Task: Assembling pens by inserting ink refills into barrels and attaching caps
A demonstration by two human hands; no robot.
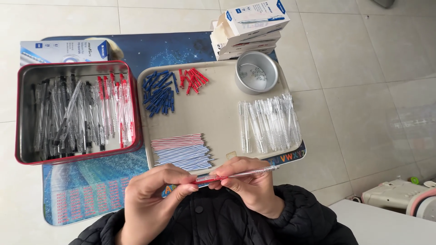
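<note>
— Pinching a red-ended clear pen point(234, 176) from both sides, are they? What do the fingers have hold of?

— Yes. The left hand point(152, 199) has its fingers closed round the red end; the right hand point(247, 181) has its fingertips shut on the clear barrel, whose tip points out to the right. The pen lies level between them, just above the dark jacket and at the near edge of the beige tray point(218, 113).

— So which step does that look like?

— I'd judge a pen is being put together or seated, the red part pressed into the barrel. Any further push would call for keeping both halves in line.

— And round about?

— On the tray: thin red and blue refills point(181, 150) in a neat pile nearest the hands, clear barrels point(270, 122) to the right, small blue caps point(158, 93) and red caps point(194, 80) farther off, and a round metal tin point(256, 72). Left of the tray stands a red tin box point(75, 113) full of finished pens. White cartons point(247, 29) are stacked beyond the tray, all on the blue-matted tabletop point(91, 186).
</note>
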